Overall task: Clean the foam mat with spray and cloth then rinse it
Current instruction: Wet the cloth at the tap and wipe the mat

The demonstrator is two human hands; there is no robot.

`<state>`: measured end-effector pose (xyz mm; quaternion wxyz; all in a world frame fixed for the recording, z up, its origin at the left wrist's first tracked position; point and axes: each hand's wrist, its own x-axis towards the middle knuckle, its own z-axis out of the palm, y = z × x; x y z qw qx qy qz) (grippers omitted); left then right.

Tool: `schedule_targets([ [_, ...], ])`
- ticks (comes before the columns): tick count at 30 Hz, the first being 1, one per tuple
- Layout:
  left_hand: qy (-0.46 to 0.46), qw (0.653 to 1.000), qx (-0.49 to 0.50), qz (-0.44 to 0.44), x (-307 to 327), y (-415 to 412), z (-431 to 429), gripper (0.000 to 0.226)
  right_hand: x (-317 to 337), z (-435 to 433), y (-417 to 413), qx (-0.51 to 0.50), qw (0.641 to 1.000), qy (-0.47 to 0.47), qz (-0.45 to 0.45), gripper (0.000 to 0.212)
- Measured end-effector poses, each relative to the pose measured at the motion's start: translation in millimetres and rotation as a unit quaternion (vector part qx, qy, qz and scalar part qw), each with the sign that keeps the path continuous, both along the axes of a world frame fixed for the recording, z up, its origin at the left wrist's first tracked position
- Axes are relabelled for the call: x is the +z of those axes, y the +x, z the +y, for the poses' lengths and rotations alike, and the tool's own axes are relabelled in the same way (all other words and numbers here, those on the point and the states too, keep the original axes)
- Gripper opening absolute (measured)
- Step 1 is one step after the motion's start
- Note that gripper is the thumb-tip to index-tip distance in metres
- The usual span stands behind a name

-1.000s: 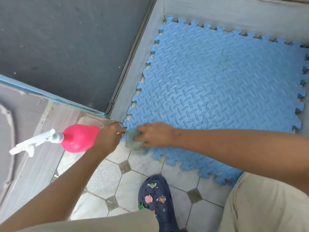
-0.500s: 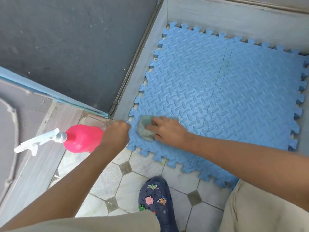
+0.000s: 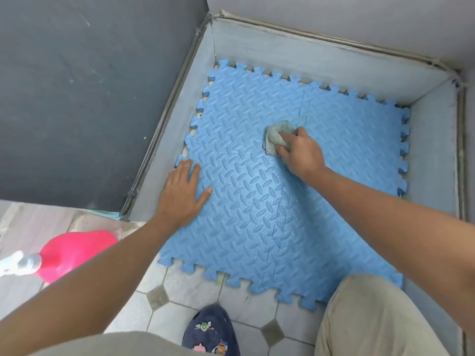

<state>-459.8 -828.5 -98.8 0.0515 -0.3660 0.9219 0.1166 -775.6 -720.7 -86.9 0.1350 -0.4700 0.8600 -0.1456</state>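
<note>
Grey low walls (image 3: 321,56) enclose a corner recess beside a tiled floor (image 3: 177,283) of pale octagons with small dark squares. Blue foam mat (image 3: 257,209) lies flat in the recess, its near edge overlapping the tiles. Mat surface: raised diamond-plate tread, interlocking toothed border, one seam running front to back. Left hand (image 3: 182,194) rests flat, fingers straight and spread, on the mat's left edge. Right hand (image 3: 302,154) grips a bunched grey-green cloth (image 3: 273,140), pressing it onto the mat near the seam. Pink spray bottle (image 3: 74,253) with white trigger head lies on its side, left of the mat. Dark clog (image 3: 210,330) carries cartoon charms.
</note>
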Motion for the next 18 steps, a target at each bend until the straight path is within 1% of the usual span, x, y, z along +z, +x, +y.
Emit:
schedule_targets([
  [1, 0.001, 1.000, 0.005, 0.009, -4.2, 0.2, 3.9, 0.071, -2.2, -6.0, 5.2, 0.030, 1.000, -0.001, 0.009, 0.034],
  [2, 0.002, 1.000, 0.012, 0.019, -7.9, 0.4, 5.9, 0.070, -4.0, -7.4, 13.4, 0.081, 0.997, -0.004, 0.006, 0.034],
  [3, 0.002, 0.999, 0.019, 0.030, -11.0, 0.6, 6.0, 0.070, -6.5, -5.9, 23.2, 0.149, 0.989, -0.015, -0.003, 0.036],
  [4, 0.000, 0.999, 0.022, 0.039, -13.4, 1.7, 5.2, 0.069, -7.5, -4.2, 32.5, 0.233, 0.972, -0.030, -0.015, 0.037],
  [5, -0.002, 0.999, 0.022, 0.044, -15.4, 2.3, 3.9, 0.069, -7.0, -4.6, 39.4, 0.338, 0.940, -0.032, -0.023, 0.039],
  [6, -0.006, 0.999, 0.020, 0.049, -17.0, 2.0, 2.6, 0.069, -6.8, -10.1, 42.5, 0.433, 0.901, -0.019, -0.025, 0.040],
  [8, -0.012, 0.998, 0.015, 0.052, -19.7, 0.8, 2.2, 0.069, -0.6, -36.8, 37.4, 0.539, 0.841, 0.029, -0.043, 0.040],
  [9, -0.011, 0.998, 0.017, 0.051, -20.6, 0.7, 2.5, 0.069, 0.3, -54.4, 31.7, 0.565, 0.823, 0.041, -0.033, 0.040],
  [10, -0.009, 0.998, 0.020, 0.052, -21.4, 0.7, 2.5, 0.070, -2.4, -74.4, 23.3, 0.558, 0.829, 0.041, -0.015, 0.044],
  [11, -0.008, 0.998, 0.020, 0.052, -22.0, 1.2, 1.8, 0.070, -6.3, -98.1, 11.5, 0.514, 0.857, 0.030, -0.002, 0.052],
  [12, -0.006, 0.998, 0.020, 0.051, -21.9, 1.5, 1.1, 0.070, -5.9, -123.3, -1.1, 0.436, 0.900, 0.011, 0.012, 0.061],
  [13, -0.006, 0.998, 0.021, 0.051, -21.8, 1.7, 0.5, 0.070, -5.3, -150.7, -16.5, 0.339, 0.940, 0.005, 0.028, 0.065],
  [14, -0.006, 0.998, 0.023, 0.051, -22.0, 2.1, 0.3, 0.071, -4.1, -174.6, -30.4, 0.235, 0.971, 0.007, 0.035, 0.064],
  [15, -0.006, 0.998, 0.022, 0.050, -22.2, 2.5, 1.1, 0.071, -4.1, -192.7, -41.9, 0.138, 0.990, 0.012, 0.031, 0.061],
  [16, -0.004, 0.998, 0.020, 0.051, -21.7, 2.5, 1.2, 0.071, -4.8, -206.0, -49.5, 0.058, 0.998, 0.005, 0.015, 0.058],
  [17, -0.005, 0.998, 0.019, 0.054, -21.3, 2.1, 0.7, 0.071, -4.7, -214.6, -50.9, 0.005, 1.000, -0.004, 0.001, 0.054],
  [18, -0.008, 0.998, 0.020, 0.057, -21.5, 1.6, -0.3, 0.070, -3.4, -219.0, -47.8, -0.017, 1.000, -0.010, 0.002, 0.047],
])
